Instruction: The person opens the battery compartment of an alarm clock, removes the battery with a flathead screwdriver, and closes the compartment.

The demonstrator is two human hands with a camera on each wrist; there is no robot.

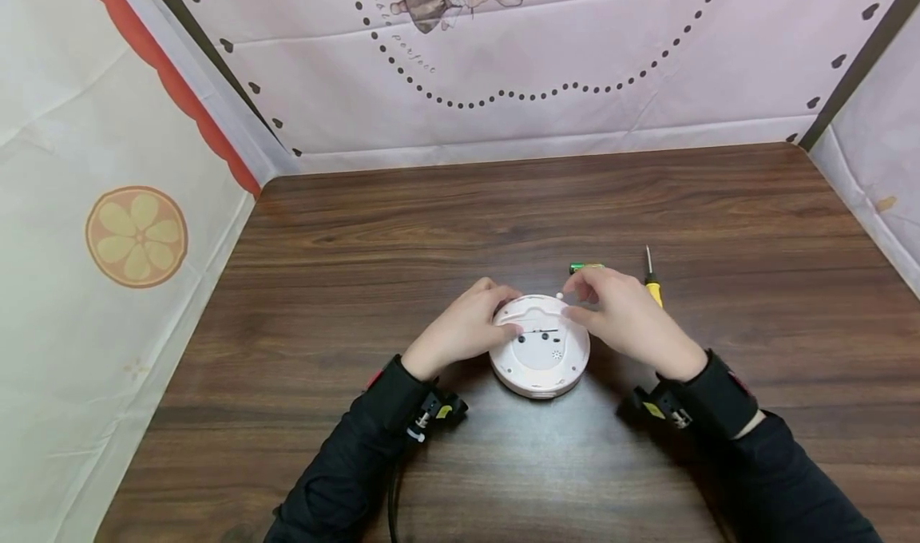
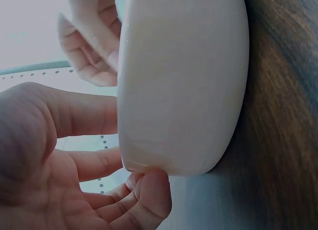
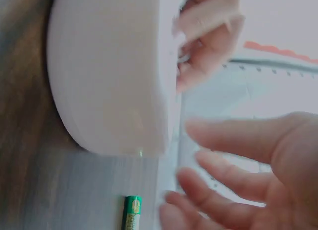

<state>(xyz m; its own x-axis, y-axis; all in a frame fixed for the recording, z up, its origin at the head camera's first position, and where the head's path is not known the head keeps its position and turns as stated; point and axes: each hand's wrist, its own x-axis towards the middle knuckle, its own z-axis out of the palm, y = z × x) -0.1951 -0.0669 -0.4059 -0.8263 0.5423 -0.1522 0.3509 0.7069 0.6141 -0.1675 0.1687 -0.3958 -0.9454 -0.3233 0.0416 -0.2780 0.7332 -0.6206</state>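
A round white plastic device [image 1: 539, 359] lies on the table, with small dark holes and a slot in its upturned face. My left hand [image 1: 470, 323] grips its left edge, the thumb on the face and the fingers at the far rim. In the left wrist view, the device's smooth side wall [image 2: 184, 81] stands beside the left hand [image 2: 64, 150]. Over the device's right far edge hovers my right hand [image 1: 621, 311]. Its fingers [image 3: 226, 133] are spread and apart from the device in the right wrist view, with nothing between them. A small white knob [image 1: 559, 295] shows at the far rim.
Beyond the right hand lies a green battery [image 1: 584, 267], partly covered by the hand in the head view. A screwdriver with a yellow and black handle [image 1: 652, 285] lies to its right, tip pointing away. Printed cloth [image 1: 539, 128] borders the wooden table [image 1: 345, 247].
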